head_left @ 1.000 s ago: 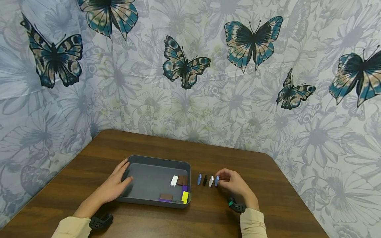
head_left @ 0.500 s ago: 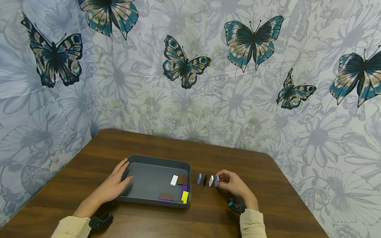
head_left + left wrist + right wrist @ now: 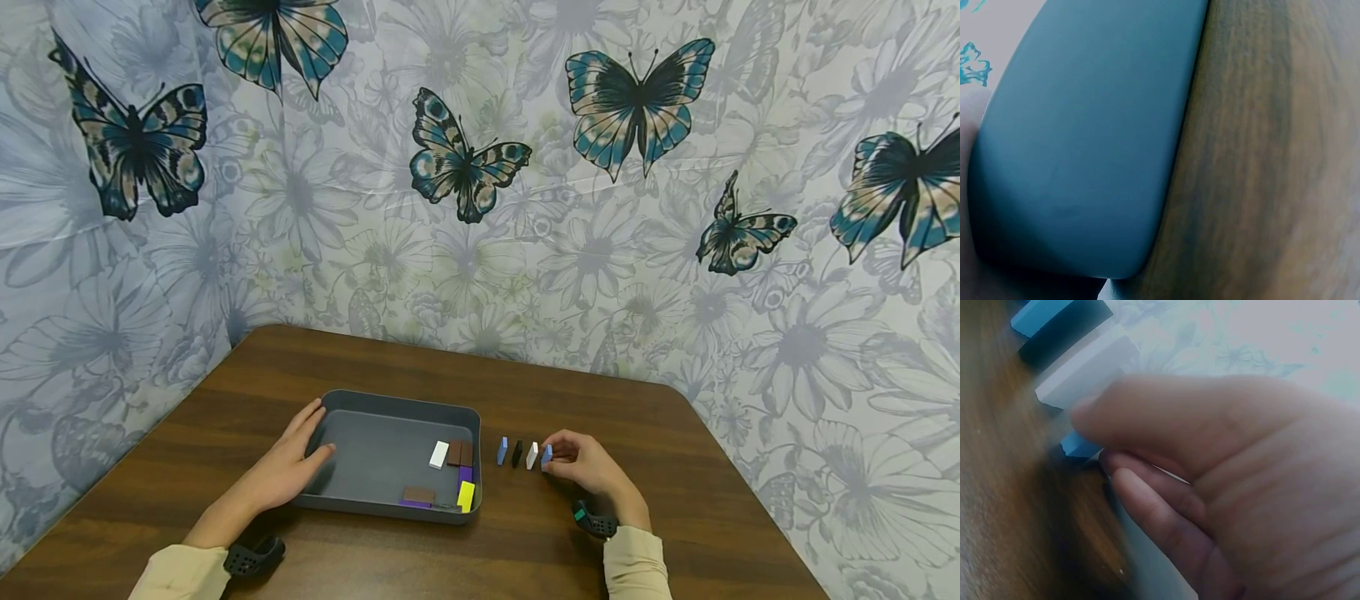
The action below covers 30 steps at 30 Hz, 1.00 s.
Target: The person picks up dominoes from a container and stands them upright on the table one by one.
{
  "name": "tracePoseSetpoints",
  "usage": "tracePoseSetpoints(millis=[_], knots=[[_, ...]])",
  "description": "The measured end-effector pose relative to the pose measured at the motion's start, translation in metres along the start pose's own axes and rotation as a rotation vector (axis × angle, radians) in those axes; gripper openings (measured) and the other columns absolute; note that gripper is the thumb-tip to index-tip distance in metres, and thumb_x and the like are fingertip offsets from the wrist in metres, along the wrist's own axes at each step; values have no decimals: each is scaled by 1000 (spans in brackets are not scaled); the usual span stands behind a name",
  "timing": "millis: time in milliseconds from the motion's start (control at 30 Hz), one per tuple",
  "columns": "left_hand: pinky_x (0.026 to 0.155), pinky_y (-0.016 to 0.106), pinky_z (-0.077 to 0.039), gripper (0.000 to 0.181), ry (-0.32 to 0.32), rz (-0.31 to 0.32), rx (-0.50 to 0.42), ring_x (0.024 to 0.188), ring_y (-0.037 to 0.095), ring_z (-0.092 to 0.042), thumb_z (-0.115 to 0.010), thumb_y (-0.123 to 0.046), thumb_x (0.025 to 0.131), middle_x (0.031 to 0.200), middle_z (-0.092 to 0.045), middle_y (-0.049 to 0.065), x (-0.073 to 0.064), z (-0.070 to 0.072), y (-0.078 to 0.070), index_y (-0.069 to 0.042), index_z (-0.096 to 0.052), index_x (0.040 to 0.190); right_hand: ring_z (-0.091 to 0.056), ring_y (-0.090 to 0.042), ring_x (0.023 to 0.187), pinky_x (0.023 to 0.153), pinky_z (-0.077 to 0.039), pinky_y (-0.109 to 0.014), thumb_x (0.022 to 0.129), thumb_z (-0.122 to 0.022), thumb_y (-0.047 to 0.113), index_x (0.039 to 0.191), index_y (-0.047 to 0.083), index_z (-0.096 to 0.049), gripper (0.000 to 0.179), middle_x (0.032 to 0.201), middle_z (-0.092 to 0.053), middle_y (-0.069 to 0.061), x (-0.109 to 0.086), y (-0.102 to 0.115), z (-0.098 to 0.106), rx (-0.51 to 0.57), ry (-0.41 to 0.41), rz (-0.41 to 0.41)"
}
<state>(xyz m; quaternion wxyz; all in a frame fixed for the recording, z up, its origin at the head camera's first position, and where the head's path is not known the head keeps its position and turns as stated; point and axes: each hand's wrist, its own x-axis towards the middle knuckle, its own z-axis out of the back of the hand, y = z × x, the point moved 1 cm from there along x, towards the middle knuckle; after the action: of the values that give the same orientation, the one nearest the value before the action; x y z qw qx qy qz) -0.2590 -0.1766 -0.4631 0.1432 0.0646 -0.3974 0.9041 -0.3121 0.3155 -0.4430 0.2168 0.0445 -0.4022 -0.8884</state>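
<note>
My left hand (image 3: 288, 467) rests on the left end of the grey tray (image 3: 386, 515), its fingers straight along the rim and the thumb over the inner side. Right of the tray, my right hand (image 3: 592, 463) pinches a blue domino (image 3: 547, 454) between thumb and fingers. That domino stands upright at the right end of a short row. Beside it come a white domino (image 3: 532, 456), a black domino (image 3: 517, 453) and another blue domino (image 3: 502, 451), all upright and apart. In the right wrist view my thumb covers most of the pinched blue domino (image 3: 1079, 445).
Inside the tray's right part lie a white block (image 3: 438, 455), brown blocks (image 3: 460, 454), a purple block (image 3: 465, 476) and a yellow block (image 3: 466, 497). Another brown block (image 3: 418, 496) lies by the near wall. The wooden table (image 3: 360, 554) meets a butterfly-patterned backdrop (image 3: 525, 275).
The fingers of my right hand have shifted very slightly around the blue domino at the row's end. The left hand, the tray and the other dominoes have not visibly moved.
</note>
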Motion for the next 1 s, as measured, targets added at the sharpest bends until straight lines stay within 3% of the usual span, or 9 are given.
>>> tracePoseSetpoints(millis=[267, 433, 700, 1000], knots=[[112, 73, -28, 75, 1, -1, -1, 150, 56, -19, -59, -27, 105, 167, -11, 30, 1, 0, 0, 15, -22, 156, -69, -20, 103, 83, -54, -24, 92, -79, 16, 119, 6, -69, 30, 110, -73, -9, 2, -2, 0, -31, -5, -22], [112, 73, -27, 75, -2, -4, -1, 150, 56, -19, -59, -26, 105, 167, -11, 30, 1, 0, 0, 15, -23, 156, -69, -22, 104, 85, -54, -25, 91, -81, 20, 121, 8, -70, 34, 111, -73, -7, 3, 0, 1, -49, -27, -28], [112, 73, -28, 75, -1, -2, -3, 150, 56, -20, -59, -26, 105, 167, -11, 30, 0, 0, 0, 15, -23, 156, -69, -27, 111, 94, -57, -37, 93, -79, 25, 126, 6, -68, 39, 122, -72, -10, 2, 10, 4, -50, -83, -27], [112, 73, -28, 76, 5, 6, 0, 150, 56, -20, -59, -27, 105, 167, -11, 29, 0, 0, 2, 15, -22, 157, -71, -23, 110, 93, -58, -35, 94, -78, 29, 128, 7, -68, 41, 125, -72, -13, 4, 23, 7, -80, -161, -17]])
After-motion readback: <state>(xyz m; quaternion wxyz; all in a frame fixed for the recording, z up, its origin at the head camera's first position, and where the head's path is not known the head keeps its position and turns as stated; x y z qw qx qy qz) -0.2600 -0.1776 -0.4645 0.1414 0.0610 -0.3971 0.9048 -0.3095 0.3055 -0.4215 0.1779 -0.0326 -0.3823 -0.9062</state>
